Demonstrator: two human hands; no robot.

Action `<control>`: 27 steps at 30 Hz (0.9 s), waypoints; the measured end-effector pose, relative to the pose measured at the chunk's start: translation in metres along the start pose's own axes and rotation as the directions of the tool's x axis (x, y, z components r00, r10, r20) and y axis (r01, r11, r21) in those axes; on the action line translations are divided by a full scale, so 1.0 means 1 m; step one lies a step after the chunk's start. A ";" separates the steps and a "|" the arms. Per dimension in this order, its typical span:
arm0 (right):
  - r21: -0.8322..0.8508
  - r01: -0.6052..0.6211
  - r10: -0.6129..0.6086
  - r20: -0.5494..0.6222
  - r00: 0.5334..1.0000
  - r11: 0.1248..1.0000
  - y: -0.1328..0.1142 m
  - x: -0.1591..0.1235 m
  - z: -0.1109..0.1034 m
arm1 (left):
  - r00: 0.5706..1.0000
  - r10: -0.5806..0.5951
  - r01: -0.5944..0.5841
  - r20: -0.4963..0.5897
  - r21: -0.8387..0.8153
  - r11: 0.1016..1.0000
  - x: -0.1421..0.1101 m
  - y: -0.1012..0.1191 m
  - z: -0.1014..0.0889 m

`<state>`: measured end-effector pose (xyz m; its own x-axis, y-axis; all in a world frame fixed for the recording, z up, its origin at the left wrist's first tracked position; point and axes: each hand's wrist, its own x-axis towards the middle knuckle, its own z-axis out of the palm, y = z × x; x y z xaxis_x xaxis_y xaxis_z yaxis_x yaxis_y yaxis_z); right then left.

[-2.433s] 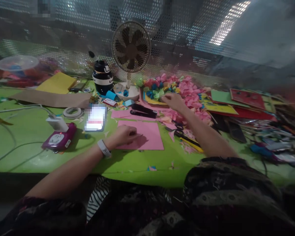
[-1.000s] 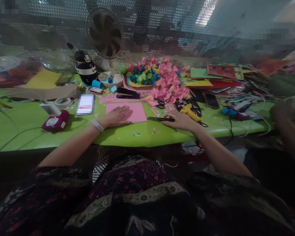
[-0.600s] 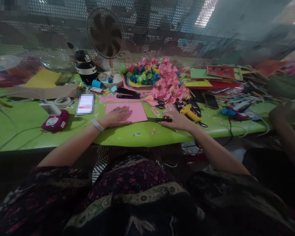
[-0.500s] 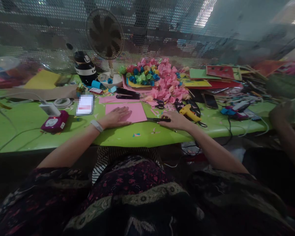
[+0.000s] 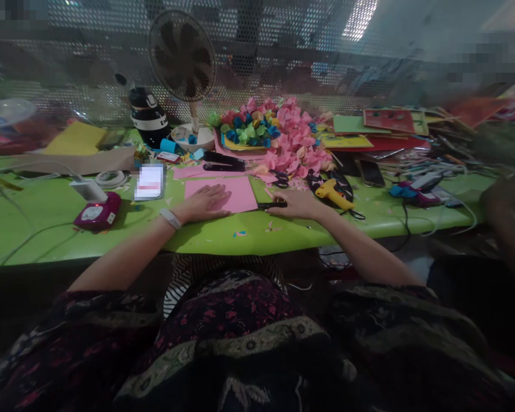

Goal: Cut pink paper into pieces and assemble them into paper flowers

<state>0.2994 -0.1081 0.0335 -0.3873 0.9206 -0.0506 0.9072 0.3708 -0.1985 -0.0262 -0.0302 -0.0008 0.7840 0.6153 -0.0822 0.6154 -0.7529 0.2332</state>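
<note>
My left hand [image 5: 206,203] lies flat with fingers stretched out on a pink paper sheet [image 5: 240,191], pressing it to the table. A pale band circles that wrist. At the sheet's lower right corner, my right hand [image 5: 295,204] is closed around a slim black tool [image 5: 266,205]. The tool's tip touches or almost touches the paper edge; whether it is scissors or a cutter I cannot tell. Black-handled scissors [image 5: 280,179] lie just beyond my right hand. A yellow glue gun [image 5: 335,194] rests to the right of it.
Behind the sheet are a black stapler [image 5: 224,162] and a heap of pink paper flowers [image 5: 292,137]. A phone [image 5: 149,182] and a purple power socket [image 5: 98,212] sit left on the green table [image 5: 206,240]. A fan [image 5: 182,54] stands behind. Another person's arm [image 5: 508,212] is at far right.
My right hand has slid a little left along the black tool, closer to the pink sheet. The left hand stays flat in place. The view has shifted slightly.
</note>
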 end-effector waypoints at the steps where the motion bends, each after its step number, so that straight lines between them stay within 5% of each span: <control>1: 0.006 0.009 -0.009 0.000 1.000 1.000 0.001 -0.001 0.000 | 1.000 0.003 -0.003 -0.001 -0.001 1.000 0.000 0.000 0.000; 10: 0.029 0.013 -0.014 0.003 1.000 0.999 0.016 -0.017 0.000 | 1.000 0.006 -0.006 0.003 0.023 1.000 0.003 -0.002 0.002; 27: -0.045 -0.001 -0.002 -0.065 0.998 0.999 -0.007 -0.009 0.007 | 1.000 0.010 -0.010 -0.012 0.042 0.999 0.004 -0.005 0.004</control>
<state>0.2954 -0.1198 0.0287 -0.3780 0.9257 0.0131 0.9140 0.3754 -0.1539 -0.0264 -0.0249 -0.0063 0.7893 0.6103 -0.0680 0.6105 -0.7681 0.1933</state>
